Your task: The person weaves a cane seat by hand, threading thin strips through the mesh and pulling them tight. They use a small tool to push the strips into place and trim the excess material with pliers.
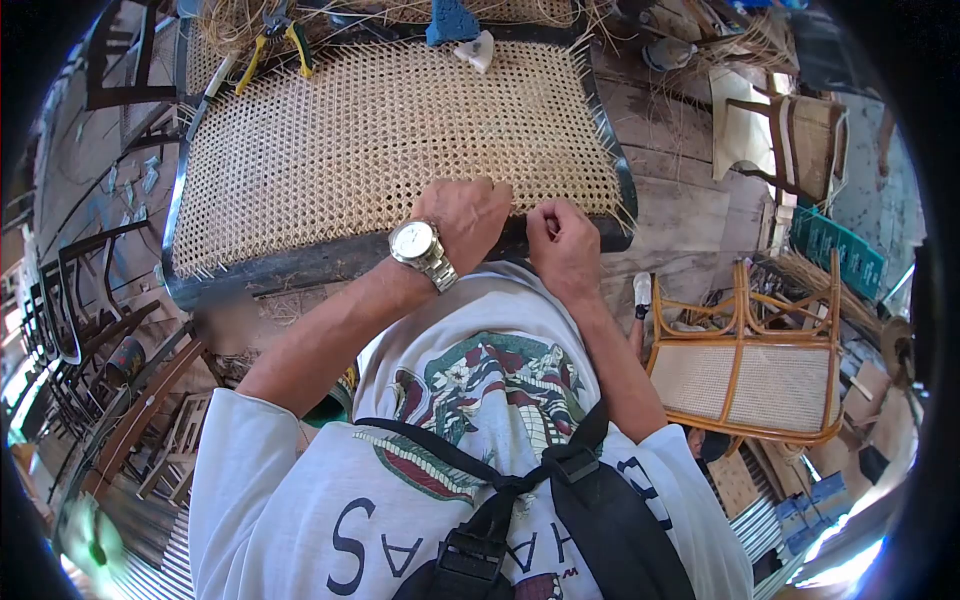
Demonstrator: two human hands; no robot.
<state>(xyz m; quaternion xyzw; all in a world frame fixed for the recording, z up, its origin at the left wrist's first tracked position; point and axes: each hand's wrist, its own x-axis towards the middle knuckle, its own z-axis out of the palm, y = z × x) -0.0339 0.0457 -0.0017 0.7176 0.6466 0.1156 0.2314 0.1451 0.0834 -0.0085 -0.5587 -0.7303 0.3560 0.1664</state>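
Note:
A woven cane panel [390,140] in a dark frame [330,263] lies in front of my body. On its near edge rests my left hand [463,215], with a watch [415,242] at the wrist; its fingers curl down over the cane and what they hold, if anything, is hidden. Close beside it on the right, my right hand [566,243] is closed at the frame's near edge, fingertips pinched together on something too small to make out. Yellow-handled pliers [275,45], a blue block [451,22] and a white piece [477,50] lie at the panel's far edge.
Loose cane strands [690,110] hang beyond the panel's right side. A rattan bench [740,385] stands at right, below a wooden chair [803,150] and a green crate [836,248]. Dark chair frames [80,280] crowd the left. Part of another person's foot [642,290] shows near the bench.

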